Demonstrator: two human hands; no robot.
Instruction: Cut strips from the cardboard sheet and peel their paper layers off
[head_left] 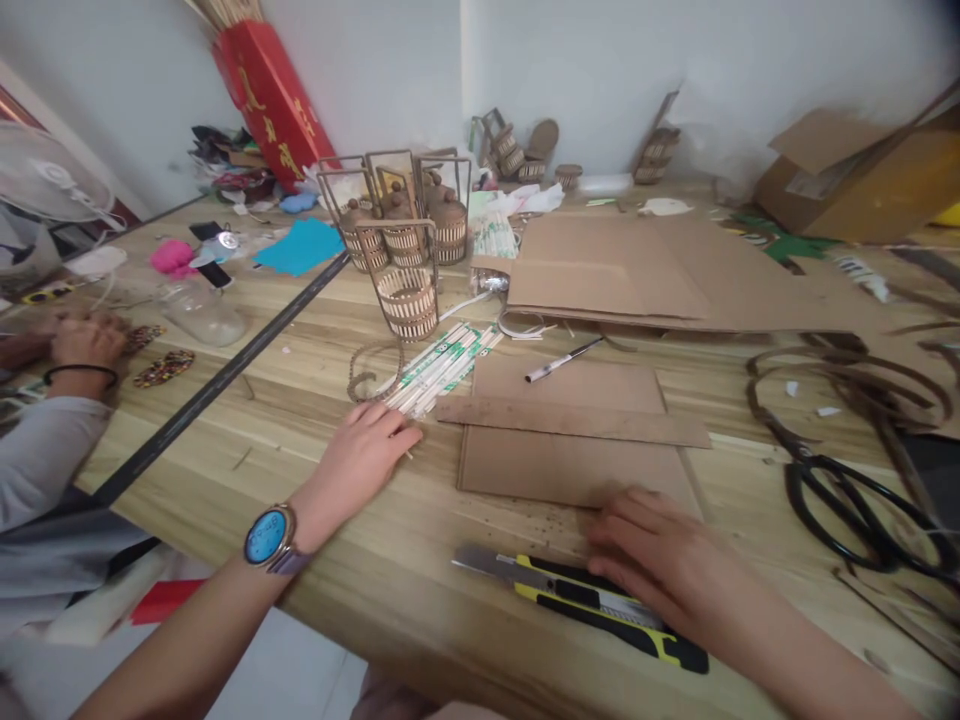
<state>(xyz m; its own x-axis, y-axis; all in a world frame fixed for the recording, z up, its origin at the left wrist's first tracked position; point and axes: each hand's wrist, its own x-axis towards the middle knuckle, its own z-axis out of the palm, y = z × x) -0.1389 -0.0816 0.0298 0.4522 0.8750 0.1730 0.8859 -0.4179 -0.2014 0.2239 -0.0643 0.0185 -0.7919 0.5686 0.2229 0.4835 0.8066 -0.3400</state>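
Sticks (448,368) lie at the half-open left hand (361,457); the right hand (652,548), loosely curled, is by cardboard (540,467); any grip I cannot tell.

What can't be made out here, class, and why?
Head view:
Small cardboard sheet: near edge partly hidden by right hand.
Left hand: palm hidden by its back.
Watch: display too blurred to read.
Fan: cut off by left edge.
Cardboard box: cut off by right edge.

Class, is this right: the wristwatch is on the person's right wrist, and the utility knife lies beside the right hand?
No: the head view shows the wristwatch on the left wrist. The utility knife lies beside the right hand.
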